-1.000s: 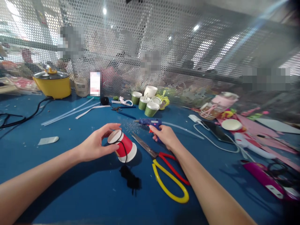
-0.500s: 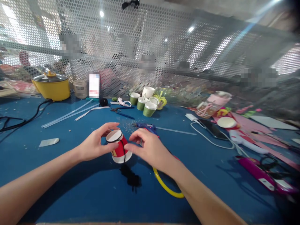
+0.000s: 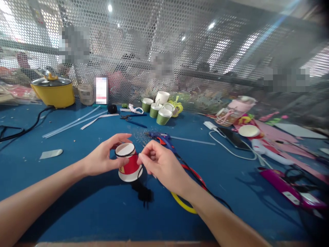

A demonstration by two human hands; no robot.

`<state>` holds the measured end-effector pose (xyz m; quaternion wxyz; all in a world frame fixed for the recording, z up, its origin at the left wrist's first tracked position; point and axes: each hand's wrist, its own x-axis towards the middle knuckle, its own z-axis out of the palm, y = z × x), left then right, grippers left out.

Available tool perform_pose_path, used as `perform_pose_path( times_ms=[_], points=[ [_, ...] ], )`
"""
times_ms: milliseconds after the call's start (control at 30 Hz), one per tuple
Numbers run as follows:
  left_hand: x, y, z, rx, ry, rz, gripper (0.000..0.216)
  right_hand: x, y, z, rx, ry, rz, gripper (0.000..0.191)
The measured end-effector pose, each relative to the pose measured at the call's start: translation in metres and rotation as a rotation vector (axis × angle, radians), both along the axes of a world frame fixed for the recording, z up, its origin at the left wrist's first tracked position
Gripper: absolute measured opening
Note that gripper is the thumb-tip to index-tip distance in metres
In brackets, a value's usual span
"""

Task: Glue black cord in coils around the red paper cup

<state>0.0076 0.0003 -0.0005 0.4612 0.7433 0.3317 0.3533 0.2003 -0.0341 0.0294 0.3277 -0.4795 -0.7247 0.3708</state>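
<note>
A small red paper cup (image 3: 129, 166) with a white base turned up stands mouth-down on the blue table (image 3: 77, 206). A black cord runs round its top rim and down its side. My left hand (image 3: 102, 158) grips the cup from the left with thumb and fingers. My right hand (image 3: 160, 164) is closed in a pinch at the cup's right side, on the black cord. A black tuft (image 3: 142, 193) lies just in front of the cup. A blue glue gun (image 3: 163, 138) lies behind my right hand.
Red-and-yellow handled scissors (image 3: 187, 202) lie under my right forearm. Green paper cups (image 3: 159, 109) stand at the mesh screen. A yellow pot (image 3: 52, 91), glue sticks (image 3: 74, 121), a phone with white cable (image 3: 231, 137) and pink scraps (image 3: 282, 144) lie around.
My right hand has let go of the glue gun, come left across the scissors and pinched at the cup's right side. The left hand has kept hold of the cup.
</note>
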Motion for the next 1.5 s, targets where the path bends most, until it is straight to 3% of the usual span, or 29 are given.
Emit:
perform_pose_path(
  times_ms=[67, 233, 400, 967, 1233, 1333, 1500],
  points=[
    [0.000, 0.000, 0.001, -0.016, -0.002, -0.019, 0.056, 0.001, 0.000, 0.001, -0.012, 0.029, 0.002, 0.010],
    [0.000, -0.002, 0.003, -0.089, -0.021, -0.083, 0.059, 0.005, 0.002, 0.003, 0.199, -0.091, 0.014, 0.006],
    [0.000, -0.003, 0.004, -0.142, -0.075, -0.133, 0.056, 0.006, 0.001, 0.005, 0.279, -0.154, 0.014, 0.010],
    [0.001, -0.006, 0.010, -0.370, -0.196, -0.243, 0.058, 0.005, 0.000, 0.005, 0.291, -0.124, 0.039, 0.010],
    [0.001, -0.007, 0.011, -0.413, -0.225, -0.280, 0.059, 0.007, 0.000, 0.002, 0.186, -0.028, 0.080, 0.005],
    [0.000, -0.007, 0.011, -0.437, -0.231, -0.301, 0.060, 0.008, 0.000, 0.004, 0.133, 0.006, 0.125, 0.012],
    [0.002, -0.007, 0.009, -0.414, -0.210, -0.299, 0.057, 0.010, 0.003, 0.002, 0.173, -0.015, 0.161, 0.016]
  ],
)
